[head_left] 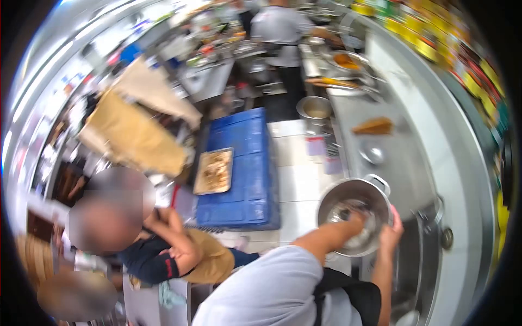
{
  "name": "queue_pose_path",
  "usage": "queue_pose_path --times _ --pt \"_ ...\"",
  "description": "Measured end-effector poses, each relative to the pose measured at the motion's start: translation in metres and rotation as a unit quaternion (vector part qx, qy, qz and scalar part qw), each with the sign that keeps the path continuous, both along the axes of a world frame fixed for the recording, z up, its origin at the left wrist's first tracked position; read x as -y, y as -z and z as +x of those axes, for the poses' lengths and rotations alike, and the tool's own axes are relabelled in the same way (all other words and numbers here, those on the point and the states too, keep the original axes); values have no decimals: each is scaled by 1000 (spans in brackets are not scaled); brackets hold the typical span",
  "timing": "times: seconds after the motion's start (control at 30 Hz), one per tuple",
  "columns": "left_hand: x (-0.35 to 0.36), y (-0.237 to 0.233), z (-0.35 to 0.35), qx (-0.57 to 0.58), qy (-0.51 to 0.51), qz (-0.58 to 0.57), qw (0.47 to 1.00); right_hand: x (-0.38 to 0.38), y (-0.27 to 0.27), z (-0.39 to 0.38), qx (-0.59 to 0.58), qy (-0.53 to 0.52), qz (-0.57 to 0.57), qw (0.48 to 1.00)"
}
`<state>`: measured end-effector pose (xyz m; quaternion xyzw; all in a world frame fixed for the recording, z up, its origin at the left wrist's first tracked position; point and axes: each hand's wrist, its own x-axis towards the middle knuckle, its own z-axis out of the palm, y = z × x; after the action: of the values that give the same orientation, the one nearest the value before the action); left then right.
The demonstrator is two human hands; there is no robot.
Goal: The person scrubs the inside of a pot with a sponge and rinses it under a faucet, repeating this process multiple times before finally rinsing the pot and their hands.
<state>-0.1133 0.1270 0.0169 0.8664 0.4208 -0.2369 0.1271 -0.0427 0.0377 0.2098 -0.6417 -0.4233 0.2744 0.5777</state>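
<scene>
A deep metal pot (326, 209) is tilted at the edge of the steel counter, with its opening towards me. My left hand (356, 220) reaches down inside it; the fingers are blurred among wet, shiny contents that I cannot make out. On the pot's right side, my right hand (390, 231) grips the rim, below a loop handle (379, 183).
The steel counter (402, 157) holds a brown brush-like item (373, 126), a small round metal dish (372, 152) and a sink (427, 261). A tray of food (215, 171) rests on a blue bin (250, 190). A person with folded arms (174, 250) stands left; another (280, 27) is farther off.
</scene>
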Motion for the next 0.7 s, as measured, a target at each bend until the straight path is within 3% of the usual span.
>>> queue_pose_path --times 0.07,0.17,0.7 --pt "-9 -11 7 48 -61 -76 994 -5 10 2 -92 -27 28 995" --pt "-11 -19 4 55 -84 -68 993 -10 6 1 -154 -28 1 988" --pt "-7 -37 15 21 -77 -106 991 -3 9 15 -123 -18 -38 992"
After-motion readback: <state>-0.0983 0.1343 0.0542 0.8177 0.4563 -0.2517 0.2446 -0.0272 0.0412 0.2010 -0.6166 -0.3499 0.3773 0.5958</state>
